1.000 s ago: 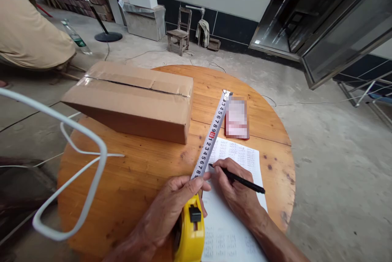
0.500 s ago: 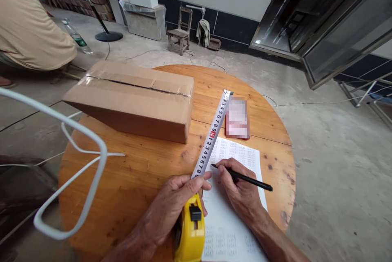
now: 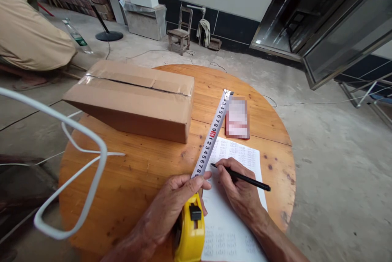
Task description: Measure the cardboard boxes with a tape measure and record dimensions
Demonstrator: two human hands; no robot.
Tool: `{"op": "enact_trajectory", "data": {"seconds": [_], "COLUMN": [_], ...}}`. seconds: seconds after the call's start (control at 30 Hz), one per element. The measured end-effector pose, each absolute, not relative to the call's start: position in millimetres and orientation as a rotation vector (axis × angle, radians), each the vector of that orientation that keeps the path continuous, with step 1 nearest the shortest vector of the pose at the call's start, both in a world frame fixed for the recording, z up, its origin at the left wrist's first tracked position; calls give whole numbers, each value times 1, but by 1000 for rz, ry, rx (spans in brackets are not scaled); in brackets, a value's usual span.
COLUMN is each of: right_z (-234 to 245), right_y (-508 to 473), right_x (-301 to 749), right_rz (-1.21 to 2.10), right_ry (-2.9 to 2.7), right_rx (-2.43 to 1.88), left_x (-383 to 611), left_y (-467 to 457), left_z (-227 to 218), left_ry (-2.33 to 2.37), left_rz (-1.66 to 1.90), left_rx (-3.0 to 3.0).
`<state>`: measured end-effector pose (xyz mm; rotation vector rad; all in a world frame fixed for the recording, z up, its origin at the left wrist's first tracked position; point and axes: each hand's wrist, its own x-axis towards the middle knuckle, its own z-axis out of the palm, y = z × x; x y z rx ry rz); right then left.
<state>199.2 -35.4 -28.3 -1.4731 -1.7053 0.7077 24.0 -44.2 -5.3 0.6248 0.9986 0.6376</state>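
Note:
My left hand point(image 3: 170, 205) grips a yellow tape measure point(image 3: 190, 233) and pins its pulled-out blade point(image 3: 211, 135) flat on the round wooden table point(image 3: 134, 172). The blade runs away from me, past the right end of a taped cardboard box point(image 3: 134, 98), to its hook near a red phone point(image 3: 237, 118). My right hand point(image 3: 240, 190) holds a black pen point(image 3: 241, 177) with its tip on a white sheet of printed figures point(image 3: 232, 213), close beside the blade.
A white cable loop point(image 3: 76, 147) hangs over the table's left side. Another person in a beige garment point(image 3: 27, 37) crouches at the far left. A plastic bottle point(image 3: 76, 38), a small wooden chair point(image 3: 180, 31) and a metal-framed door point(image 3: 330, 21) stand on the concrete floor.
The pen has tilted and shifted slightly over the sheet. The person at the far left has moved a little. The tape measure and left hand stay put.

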Motion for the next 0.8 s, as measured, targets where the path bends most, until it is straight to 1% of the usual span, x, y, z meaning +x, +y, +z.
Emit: {"op": "enact_trajectory", "data": {"seconds": [0.47, 0.8], "right_z": [-25, -25], "right_y": [-33, -34], "right_x": [197, 199], "right_rz": [632, 698], "right_ry": [-1761, -1713], "right_rx": [-1455, -1481], "left_x": [23, 23], "left_y": [-45, -44], "left_z": [-8, -7], "left_ry": [1000, 993], "left_rz": [621, 640], "left_rx": [603, 608]}}
